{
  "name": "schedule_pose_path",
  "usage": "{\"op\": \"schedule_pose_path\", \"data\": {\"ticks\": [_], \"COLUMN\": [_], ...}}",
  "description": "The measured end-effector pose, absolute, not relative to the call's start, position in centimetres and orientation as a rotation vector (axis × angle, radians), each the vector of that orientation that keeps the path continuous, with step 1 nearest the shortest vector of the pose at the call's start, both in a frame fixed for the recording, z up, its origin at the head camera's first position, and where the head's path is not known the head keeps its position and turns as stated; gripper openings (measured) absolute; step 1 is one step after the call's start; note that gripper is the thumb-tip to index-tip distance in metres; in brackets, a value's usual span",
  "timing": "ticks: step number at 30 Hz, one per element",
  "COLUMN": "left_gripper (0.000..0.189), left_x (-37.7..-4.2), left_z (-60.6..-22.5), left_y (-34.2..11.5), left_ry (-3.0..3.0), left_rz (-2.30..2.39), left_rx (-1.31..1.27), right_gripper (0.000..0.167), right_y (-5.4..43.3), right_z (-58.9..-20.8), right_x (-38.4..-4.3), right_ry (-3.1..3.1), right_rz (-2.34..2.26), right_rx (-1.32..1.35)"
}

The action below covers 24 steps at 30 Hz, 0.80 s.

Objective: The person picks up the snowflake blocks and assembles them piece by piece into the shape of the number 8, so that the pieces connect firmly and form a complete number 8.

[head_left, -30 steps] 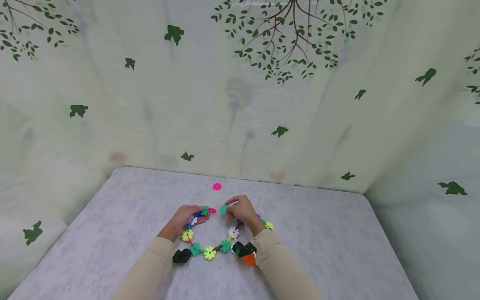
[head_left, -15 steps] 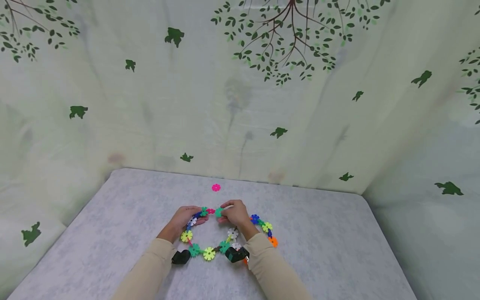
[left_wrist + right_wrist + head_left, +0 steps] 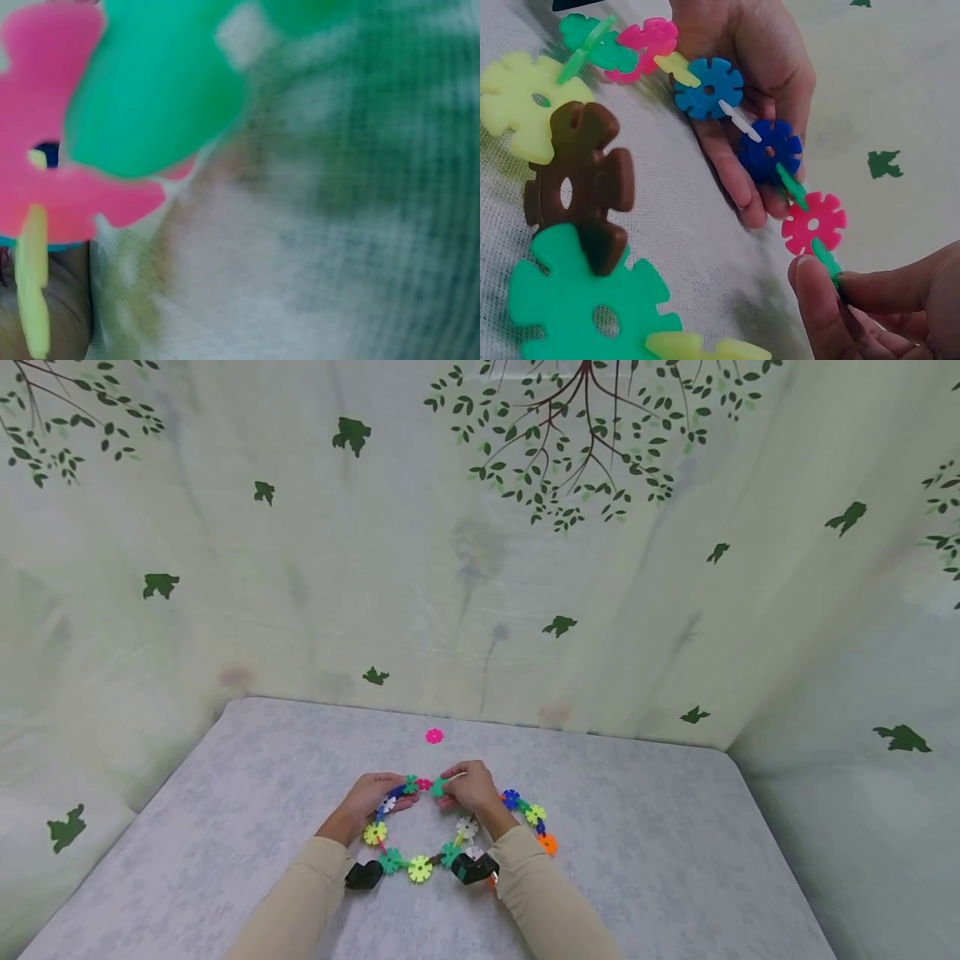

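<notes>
A chain of slotted plastic flower discs (image 3: 420,869) in several colours curves over the table between the hands. My left hand (image 3: 367,793) holds its far left part, with a dark blue disc (image 3: 770,152) between thumb and fingers in the right wrist view. My right hand (image 3: 474,787) pinches a green disc (image 3: 825,259) between thumb and forefinger. That green disc stands edge-on in the rim of a pink disc (image 3: 814,223), which hangs between the hands. Close to the left wrist camera are another pink disc (image 3: 45,112) and a blurred green one (image 3: 157,82).
A loose pink disc (image 3: 434,736) lies beyond the hands on the grey-white table (image 3: 660,843). Blue, yellow and orange discs (image 3: 548,844) curve away right of the right forearm. A leaf-printed curtain (image 3: 465,568) stands behind the table.
My right hand has moved left with the green disc, bringing it from apart to against the pink disc by the left hand. In the last half second both hands have stayed nearly still.
</notes>
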<state>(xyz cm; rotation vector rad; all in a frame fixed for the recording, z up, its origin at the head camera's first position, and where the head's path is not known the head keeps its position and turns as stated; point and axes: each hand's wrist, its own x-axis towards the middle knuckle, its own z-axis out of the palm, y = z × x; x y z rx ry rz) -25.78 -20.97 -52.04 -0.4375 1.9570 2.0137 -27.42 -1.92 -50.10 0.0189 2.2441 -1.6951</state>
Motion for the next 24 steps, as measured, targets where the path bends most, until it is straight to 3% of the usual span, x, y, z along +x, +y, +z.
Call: {"op": "schedule_pose_path", "data": {"ticks": [11,14,19,24], "left_gripper": [0.036,0.036,0.034,0.036], "left_x": [-26.0,-25.9,-25.8,-25.5], "left_z": [-51.9,-52.1,-52.3,-52.4], "left_y": [-21.1,-21.5,-21.6,-21.0], "left_ry": [1.992,1.954,1.924,1.952], "left_rz": [2.007,2.019,2.041,2.028], "left_rx": [-0.408,-0.391,-0.423,-0.424], "right_gripper": [0.013,0.019,0.030,0.039], "right_y": [-2.1,-1.4,-0.5,-1.5], "right_z": [-49.7,-49.4,-48.8,-49.0], "right_x": [-28.6,-29.3,-32.2,-35.4], "right_ry": [2.296,2.289,2.397,2.552], "right_rz": [-1.596,-1.505,-1.384,-1.023], "right_rx": [-0.114,-0.157,-0.218,-0.481]}}
